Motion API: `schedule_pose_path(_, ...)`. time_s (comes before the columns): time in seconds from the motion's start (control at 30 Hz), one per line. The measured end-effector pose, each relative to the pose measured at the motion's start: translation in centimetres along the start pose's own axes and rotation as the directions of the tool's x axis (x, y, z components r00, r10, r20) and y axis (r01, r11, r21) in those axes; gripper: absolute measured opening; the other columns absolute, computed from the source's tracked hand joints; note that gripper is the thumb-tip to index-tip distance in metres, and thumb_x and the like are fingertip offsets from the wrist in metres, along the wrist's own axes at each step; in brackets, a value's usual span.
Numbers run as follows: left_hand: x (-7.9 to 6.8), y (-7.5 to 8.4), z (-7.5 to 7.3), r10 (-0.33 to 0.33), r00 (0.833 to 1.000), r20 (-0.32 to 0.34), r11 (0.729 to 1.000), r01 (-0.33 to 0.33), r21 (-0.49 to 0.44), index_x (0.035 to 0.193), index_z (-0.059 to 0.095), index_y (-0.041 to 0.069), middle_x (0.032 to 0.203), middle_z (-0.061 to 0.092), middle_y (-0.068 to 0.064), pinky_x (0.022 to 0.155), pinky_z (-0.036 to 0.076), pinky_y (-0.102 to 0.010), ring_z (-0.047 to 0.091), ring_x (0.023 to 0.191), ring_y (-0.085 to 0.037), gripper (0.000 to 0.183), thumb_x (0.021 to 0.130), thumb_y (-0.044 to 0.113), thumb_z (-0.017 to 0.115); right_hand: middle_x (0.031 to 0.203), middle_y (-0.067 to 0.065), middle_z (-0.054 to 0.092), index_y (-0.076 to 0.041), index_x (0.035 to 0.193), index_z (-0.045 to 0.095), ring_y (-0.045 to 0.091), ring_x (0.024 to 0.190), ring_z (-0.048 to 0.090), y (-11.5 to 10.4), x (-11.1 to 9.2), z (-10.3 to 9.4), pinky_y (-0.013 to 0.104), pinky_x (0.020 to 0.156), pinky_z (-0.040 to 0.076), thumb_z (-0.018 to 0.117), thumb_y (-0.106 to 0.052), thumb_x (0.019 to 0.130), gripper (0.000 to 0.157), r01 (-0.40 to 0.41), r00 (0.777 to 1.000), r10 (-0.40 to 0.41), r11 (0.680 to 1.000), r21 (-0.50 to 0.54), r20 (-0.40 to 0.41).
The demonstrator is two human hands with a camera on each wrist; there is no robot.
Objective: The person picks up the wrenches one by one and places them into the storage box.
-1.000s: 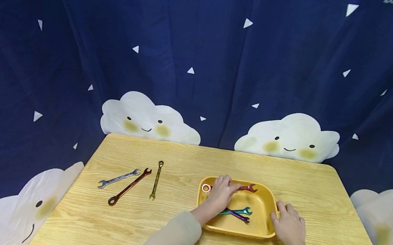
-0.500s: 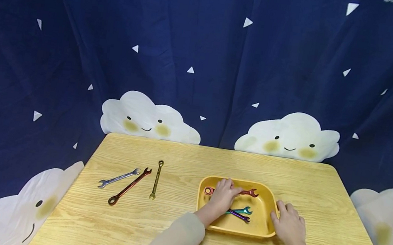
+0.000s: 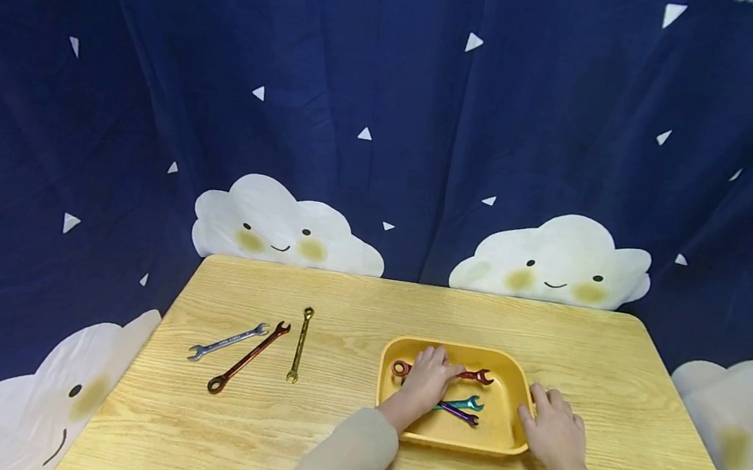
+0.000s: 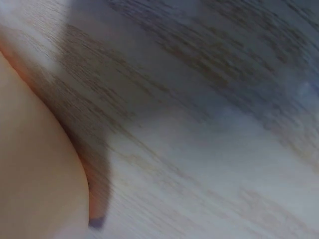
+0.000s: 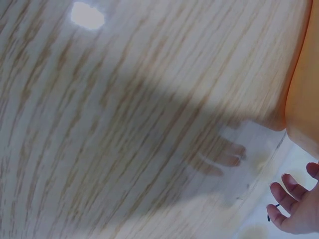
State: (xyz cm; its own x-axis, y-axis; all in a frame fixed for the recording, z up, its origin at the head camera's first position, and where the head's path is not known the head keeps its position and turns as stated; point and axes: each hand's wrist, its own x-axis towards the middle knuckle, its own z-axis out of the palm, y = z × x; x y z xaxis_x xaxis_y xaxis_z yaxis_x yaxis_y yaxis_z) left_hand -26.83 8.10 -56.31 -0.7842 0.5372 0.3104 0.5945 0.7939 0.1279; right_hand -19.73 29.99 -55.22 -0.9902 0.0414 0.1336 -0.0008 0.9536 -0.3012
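My left hand (image 3: 427, 379) reaches into a yellow plastic tray (image 3: 500, 437) and holds a red combination wrench (image 3: 475, 376) by its middle. The wrench's ring end sticks out left of the hand, its open end to the right. Under it lie a turquoise wrench (image 3: 471, 403) and a purple wrench (image 3: 463, 415), crossed, their left parts hidden by my hand. My right hand (image 3: 554, 433) grips the tray's right rim, thumb at the wall. In the right wrist view, bent fingers (image 5: 283, 197) show at the lower right. The left wrist view shows no wrench.
Left of the tray, a silver-blue open-ended wrench (image 3: 227, 342), a dark red wrench (image 3: 251, 358) and a gold wrench (image 3: 300, 345) lie apart on the wooden table (image 3: 352, 304). A dark blue curtain (image 3: 340, 85) with white clouds hangs behind the table.
My left hand has shifted slightly right and nearer with the red wrench, which now sits lower in the tray. The right hand stays in place at the rim.
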Motion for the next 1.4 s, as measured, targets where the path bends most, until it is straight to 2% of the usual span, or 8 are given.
schedule_pose_path(0.23, 0.0, 0.0, 0.4, -0.027, 0.996, 0.089, 1.0, 0.026, 0.008, 0.112, 0.064, 0.032, 0.089, 0.046, 0.004, 0.072, 0.031, -0.022, 0.037, 0.08, -0.011, 0.026, 0.088, 0.032, 0.056, 0.115, 0.025, 0.046, -0.006, 0.124, 0.043, 0.046, 0.102, 0.045, -0.1, 0.0, -0.1, 0.062, 0.078, 0.033, 0.041, -0.031, 0.093, 0.039, -0.003, 1.0, 0.003, 1.0, -0.003, 0.009)
schedule_pose_path(0.6, -0.1, 0.1, 0.8, -0.057, 0.984, 0.168, 0.998, 0.054, 0.02, 0.113, 0.064, 0.035, 0.087, 0.043, 0.005, 0.069, 0.029, -0.022, 0.034, 0.077, -0.011, 0.027, 0.088, 0.034, 0.054, 0.114, 0.024, 0.046, -0.007, 0.122, 0.044, 0.045, 0.102, 0.045, -0.1, 0.0, -0.1, 0.061, 0.077, 0.033, 0.041, -0.031, 0.093, 0.038, -0.005, 1.0, 0.004, 1.0, 0.004, 0.014)
schedule_pose_path(1.4, 0.0, 0.0, 1.2, -0.07, 0.975, 0.21, 0.998, 0.069, 0.011, 0.114, 0.063, 0.036, 0.091, 0.05, 0.005, 0.07, 0.034, -0.021, 0.039, 0.078, -0.009, 0.028, 0.088, 0.037, 0.052, 0.116, 0.024, 0.046, -0.007, 0.122, 0.043, 0.045, 0.104, 0.044, 0.1, 0.0, 0.1, 0.062, 0.078, 0.033, 0.04, -0.033, 0.093, 0.038, -0.011, 1.0, 0.011, 1.0, 0.004, 0.022)
